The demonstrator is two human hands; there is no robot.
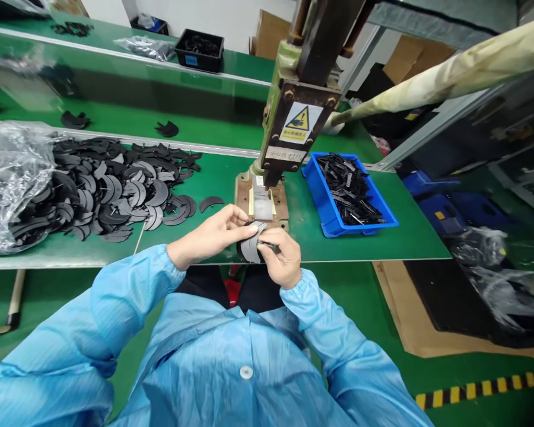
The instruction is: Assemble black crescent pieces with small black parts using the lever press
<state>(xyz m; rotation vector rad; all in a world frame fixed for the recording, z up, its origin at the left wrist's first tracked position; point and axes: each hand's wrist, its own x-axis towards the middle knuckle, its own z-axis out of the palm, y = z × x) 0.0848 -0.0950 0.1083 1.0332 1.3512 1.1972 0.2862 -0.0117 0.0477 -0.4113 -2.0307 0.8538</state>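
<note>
My left hand (pixel 216 234) pinches a dark grey curved plastic piece (pixel 251 248) between thumb and fingers, just in front of the hand press (pixel 286 130). Against the same piece's right edge is my right hand (pixel 281 256), its thumb and fingers closed round something small and dark that they mostly hide. Both hands are over the table's front edge. Behind them, the press's base (pixel 242 198) carries a pale metal block (pixel 263 204). One loose curved piece (pixel 211 203) lies left of the base.
A large heap of curved pieces (pixel 111 196) spreads from a clear plastic bag (pixel 13 178) on the left. Right of the press stands a blue bin (pixel 378 216) of small black parts. A wrapped press lever (pixel 427 83) reaches to the upper right. Farther back is a black bin (pixel 209 64).
</note>
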